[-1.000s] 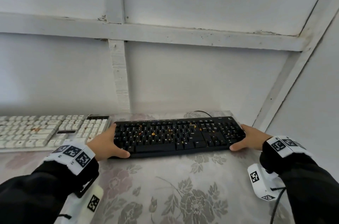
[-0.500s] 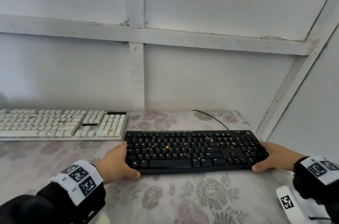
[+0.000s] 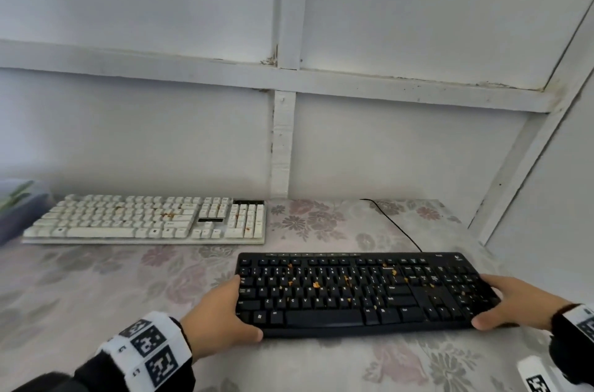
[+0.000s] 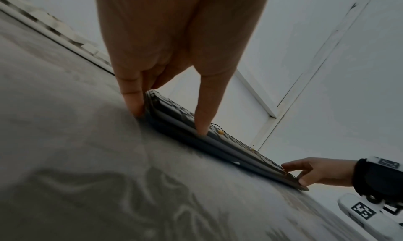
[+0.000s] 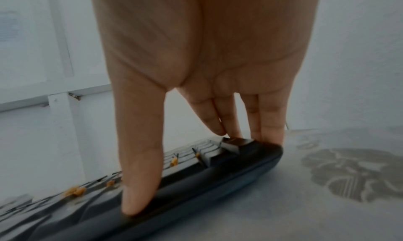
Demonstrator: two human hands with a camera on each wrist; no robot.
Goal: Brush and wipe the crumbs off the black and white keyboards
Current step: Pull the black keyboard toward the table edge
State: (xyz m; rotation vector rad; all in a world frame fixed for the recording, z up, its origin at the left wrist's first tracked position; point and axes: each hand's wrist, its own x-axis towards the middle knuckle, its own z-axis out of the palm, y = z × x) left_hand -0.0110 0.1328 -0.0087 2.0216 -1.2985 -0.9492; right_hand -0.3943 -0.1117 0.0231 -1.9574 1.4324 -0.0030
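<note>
A black keyboard [image 3: 363, 292] dotted with orange crumbs [image 3: 316, 285] lies on the flowered tablecloth, near the front right. My left hand [image 3: 225, 314] grips its left end, thumb on the front edge and fingers at the side [image 4: 135, 103]. My right hand [image 3: 511, 305] grips the right end, thumb [image 5: 141, 184] on the front rim, fingers [image 5: 270, 124] at the far corner. The keyboard [image 5: 196, 172] sits flat on the cloth. A white keyboard [image 3: 151, 219] with brown crumbs lies further back on the left, untouched.
The black keyboard's cable [image 3: 395, 224] runs back toward the white panelled wall [image 3: 283, 141]. A side wall [image 3: 546, 198] closes the right. A blurred bluish object with green [image 3: 16, 205] sits at the far left. The flowered tablecloth [image 3: 96, 288] covers the table.
Both hands have slid the black keyboard toward the front and to the right, away from the white keyboard; a wide gap now separates the two. The head view tilted down and left.
</note>
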